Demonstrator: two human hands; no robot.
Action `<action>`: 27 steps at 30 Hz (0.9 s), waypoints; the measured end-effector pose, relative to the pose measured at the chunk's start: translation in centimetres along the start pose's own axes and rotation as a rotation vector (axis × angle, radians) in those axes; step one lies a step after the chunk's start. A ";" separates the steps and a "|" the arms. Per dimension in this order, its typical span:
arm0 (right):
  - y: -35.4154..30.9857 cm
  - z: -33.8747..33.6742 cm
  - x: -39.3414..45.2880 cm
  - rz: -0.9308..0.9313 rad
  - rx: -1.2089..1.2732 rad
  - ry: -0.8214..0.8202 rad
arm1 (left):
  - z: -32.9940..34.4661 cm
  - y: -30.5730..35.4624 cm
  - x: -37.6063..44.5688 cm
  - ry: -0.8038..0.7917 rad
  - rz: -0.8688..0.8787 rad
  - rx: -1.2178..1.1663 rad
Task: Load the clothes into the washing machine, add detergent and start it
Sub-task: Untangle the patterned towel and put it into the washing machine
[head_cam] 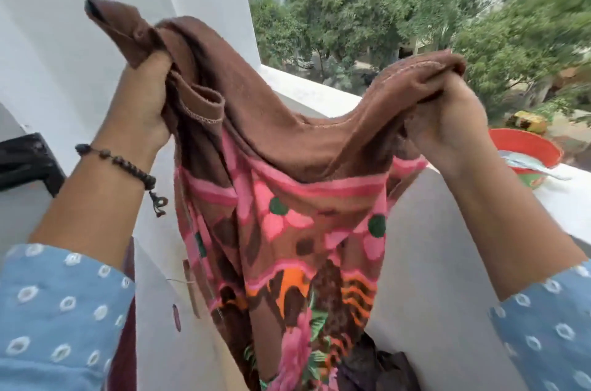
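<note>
A brown towel (275,141) with pink, orange and green flower patterns hangs in front of me, stretched between both hands at chest height. My left hand (144,103), with a beaded bracelet on the wrist, grips one bunched upper corner. My right hand (447,122) grips the other upper edge. The towel's lower end drops toward a dark heap of clothes (371,365) at the bottom of the view. No washing machine or detergent shows.
A white balcony parapet (319,93) runs behind the towel. An orange basin (527,151) with something pale inside sits on the ledge at right. A black object (25,163) juts out at left. White wall fills the upper left; trees and a building lie beyond.
</note>
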State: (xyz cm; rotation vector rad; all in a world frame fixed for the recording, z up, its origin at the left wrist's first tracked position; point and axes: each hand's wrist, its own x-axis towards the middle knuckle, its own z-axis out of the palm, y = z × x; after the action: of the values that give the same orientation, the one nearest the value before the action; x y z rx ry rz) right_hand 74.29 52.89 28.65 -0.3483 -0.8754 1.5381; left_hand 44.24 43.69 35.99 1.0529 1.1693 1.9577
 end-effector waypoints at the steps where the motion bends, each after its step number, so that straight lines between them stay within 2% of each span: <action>1: -0.1 0.8 0.0 0.006 0.048 -0.024 | -0.1 -0.7 0.3 -0.014 -0.038 -0.002; 3: 0.8 2.3 -0.7 0.045 0.076 -0.081 | 0.9 -1.4 -0.7 -0.011 -0.121 -0.102; 5: 2.6 3.6 -2.1 0.099 0.017 -0.214 | 1.4 -1.9 -0.4 -0.052 -0.196 -0.182; 6: 3.9 4.0 -2.9 0.122 -0.099 -0.295 | 1.8 -2.3 -1.2 -0.108 -0.199 -0.185; 9: 7.8 5.2 -5.2 0.200 -0.618 -0.531 | 2.7 -4.0 -2.7 -0.142 -0.204 -0.090; 11: 9.7 5.5 -5.9 0.084 -0.982 -0.621 | 3.2 -4.3 -2.6 -0.152 -0.246 -0.086; 13: 9.3 4.9 -5.3 0.050 -1.054 -0.580 | 3.0 -4.1 -2.4 -0.147 -0.272 -0.142; 16: 6.1 3.7 -3.5 0.097 -0.959 -0.348 | 0.9 -3.9 -1.5 -0.069 -0.151 -0.085; 18: 4.1 3.5 -2.4 0.050 -0.852 -0.203 | -0.6 -3.8 -1.5 -0.107 -0.048 0.031; 20: 3.3 4.4 -2.0 -0.032 -0.723 -0.119 | -1.2 -4.0 -1.7 -0.194 -0.024 0.089; 22: 3.8 6.4 -2.1 -0.071 -0.658 -0.107 | -0.8 -4.5 -2.4 -0.339 -0.068 0.099; 25: 6.0 9.6 -2.9 -0.211 -0.813 -0.219 | 0.8 -6.0 -4.1 -0.601 -0.174 0.067; 27: 6.8 10.6 -3.0 -0.398 -0.909 -0.258 | 1.4 -6.9 -5.2 -0.628 -0.269 -0.019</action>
State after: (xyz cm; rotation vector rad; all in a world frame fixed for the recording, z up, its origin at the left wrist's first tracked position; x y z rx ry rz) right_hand 62.83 47.09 30.12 -0.5826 -1.7195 0.7512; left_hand 48.78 42.92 28.56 1.2949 0.8773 1.2861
